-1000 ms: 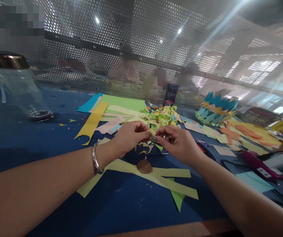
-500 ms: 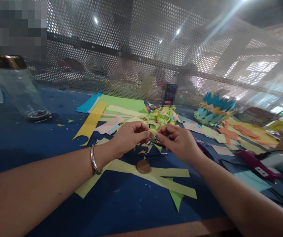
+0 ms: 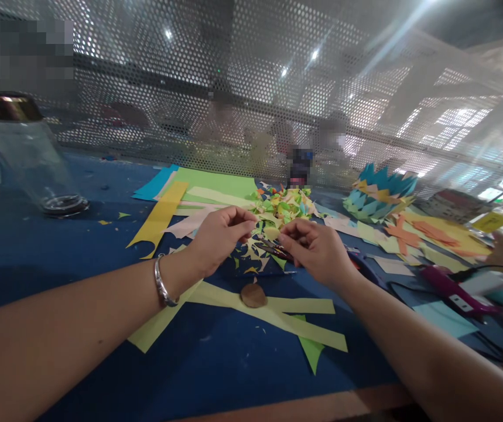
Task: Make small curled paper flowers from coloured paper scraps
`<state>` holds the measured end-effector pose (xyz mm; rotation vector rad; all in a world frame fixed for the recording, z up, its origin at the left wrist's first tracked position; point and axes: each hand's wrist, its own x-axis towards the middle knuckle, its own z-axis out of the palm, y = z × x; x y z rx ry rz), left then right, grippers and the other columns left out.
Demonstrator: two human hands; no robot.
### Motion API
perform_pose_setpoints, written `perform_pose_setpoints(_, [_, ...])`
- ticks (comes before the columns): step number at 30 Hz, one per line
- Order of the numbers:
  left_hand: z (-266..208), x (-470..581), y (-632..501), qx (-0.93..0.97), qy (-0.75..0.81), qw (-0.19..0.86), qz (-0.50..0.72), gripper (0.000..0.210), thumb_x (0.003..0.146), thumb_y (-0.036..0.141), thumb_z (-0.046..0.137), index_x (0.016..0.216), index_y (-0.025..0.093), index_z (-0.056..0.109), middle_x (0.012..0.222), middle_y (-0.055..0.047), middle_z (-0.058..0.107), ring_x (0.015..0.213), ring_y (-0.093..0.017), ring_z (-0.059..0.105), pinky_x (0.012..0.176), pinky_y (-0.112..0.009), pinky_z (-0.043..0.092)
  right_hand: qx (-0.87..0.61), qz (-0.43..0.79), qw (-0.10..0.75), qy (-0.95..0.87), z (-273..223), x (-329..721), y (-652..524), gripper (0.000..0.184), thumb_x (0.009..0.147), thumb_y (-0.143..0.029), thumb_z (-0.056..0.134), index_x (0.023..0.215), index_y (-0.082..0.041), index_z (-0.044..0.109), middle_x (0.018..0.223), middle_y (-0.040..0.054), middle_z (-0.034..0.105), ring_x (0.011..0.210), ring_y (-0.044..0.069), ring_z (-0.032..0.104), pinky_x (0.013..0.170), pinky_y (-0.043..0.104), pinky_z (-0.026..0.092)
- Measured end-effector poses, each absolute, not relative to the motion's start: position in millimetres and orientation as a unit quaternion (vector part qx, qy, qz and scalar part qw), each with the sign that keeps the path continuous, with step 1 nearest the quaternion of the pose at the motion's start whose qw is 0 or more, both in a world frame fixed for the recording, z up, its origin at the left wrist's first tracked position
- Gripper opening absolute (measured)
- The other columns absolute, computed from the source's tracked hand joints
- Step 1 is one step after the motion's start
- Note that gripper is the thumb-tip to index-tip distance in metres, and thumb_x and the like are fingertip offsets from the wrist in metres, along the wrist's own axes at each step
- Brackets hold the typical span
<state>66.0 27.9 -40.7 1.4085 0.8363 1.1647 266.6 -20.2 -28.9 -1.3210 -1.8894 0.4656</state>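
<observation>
A small pale yellow-green paper piece [image 3: 272, 233] is pinched at the fingertips of my right hand [image 3: 319, 249]. My left hand [image 3: 220, 237] is held just to the left, apart from that piece, its thumb and forefinger closed together; I cannot make out anything between them. Beneath the hands lie what look like dark-handled scissors [image 3: 277, 250], partly covered, among small paper scraps. Behind the fingers rises a heap of cut paper bits [image 3: 290, 202]. Nearer to me, a round brown disc [image 3: 253, 295] rests on long pale green paper strips [image 3: 308, 331].
A glass jar [image 3: 36, 158] with a coppery lid stands at left. Coloured sheets [image 3: 216, 180] and a yellow strip [image 3: 161, 214] lie toward the perforated screen [image 3: 181, 111]. At right are a folded-paper basket [image 3: 378, 193], orange strips [image 3: 403, 234] and a purple power strip [image 3: 457, 293] with cables.
My left hand has drawn back left from the paper piece, which both hands held. My right hand keeps it in nearly the same place. The whole view has shifted slightly.
</observation>
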Motion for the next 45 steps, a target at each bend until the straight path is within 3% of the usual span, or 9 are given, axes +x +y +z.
perform_pose_setpoints(10, [-40.3,67.0,21.2,0.603,0.368,0.554,0.44,0.005,0.084,0.02,0.064,0.085,0.017,0.069,0.063,0.001,0.056,0.053,-0.009,0.048,0.054,-0.025,0.039,-0.518,0.192,0.397,-0.733,-29.9,266.1,-19.7,0.016,0.09,-0.033,0.06,0.083,-0.018,0.061,0.064,-0.0023,0.055,0.047,0.008,0.048,0.048,0.025,0.04])
perform_pose_setpoints(19, [-39.4,65.3,25.3,0.576,0.375,0.545,0.48,0.018,0.086,0.026,0.066,0.099,0.017,0.071,0.081,-0.003,0.066,0.071,-0.012,0.061,0.07,-0.026,0.051,-0.515,0.195,0.401,-0.732,-30.4,266.0,-19.7,0.017,0.091,-0.034,0.059,0.083,-0.018,0.06,0.066,-0.0013,0.056,0.049,0.008,0.048,0.048,0.025,0.04])
perform_pose_setpoints(23, [-40.2,66.8,22.7,0.59,0.354,0.563,0.458,0.021,0.082,0.034,0.072,0.095,0.017,0.071,0.087,-0.003,0.068,0.078,-0.013,0.062,0.076,-0.027,0.052,-0.514,0.191,0.404,-0.732,-32.2,266.1,-18.8,0.017,0.09,-0.034,0.059,0.083,-0.019,0.061,0.066,-0.0007,0.057,0.05,0.009,0.048,0.049,0.024,0.041])
perform_pose_setpoints(29, [-43.6,71.0,15.1,0.569,0.33,0.616,0.433,0.016,0.081,0.03,0.075,0.082,0.016,0.068,0.083,-0.003,0.07,0.081,-0.014,0.068,0.086,-0.032,0.055,-0.512,0.138,0.403,-0.745,-34.8,263.9,-19.5,0.017,0.09,-0.033,0.061,0.083,-0.018,0.063,0.07,-0.0003,0.059,0.053,0.009,0.048,0.051,0.024,0.041])
perform_pose_setpoints(36, [-40.9,71.8,13.4,0.549,0.346,0.609,0.456,0.012,0.078,0.026,0.077,0.083,0.017,0.074,0.081,-0.004,0.074,0.078,-0.015,0.069,0.083,-0.031,0.056,-0.505,0.086,0.393,-0.763,-35.9,261.7,-21.7,0.014,0.091,-0.029,0.06,0.082,-0.018,0.063,0.07,-0.0008,0.058,0.055,0.009,0.047,0.054,0.025,0.039])
perform_pose_setpoints(45, [-40.2,70.4,10.5,0.535,0.34,0.625,0.456,0.024,0.072,0.035,0.083,0.086,0.016,0.077,0.086,-0.005,0.075,0.08,-0.016,0.069,0.085,-0.032,0.056,-0.479,-0.007,0.368,-0.797,-38.1,259.9,-24.0,0.007,0.088,-0.022,0.061,0.082,-0.018,0.062,0.069,-0.0018,0.056,0.059,0.01,0.049,0.057,0.024,0.037])
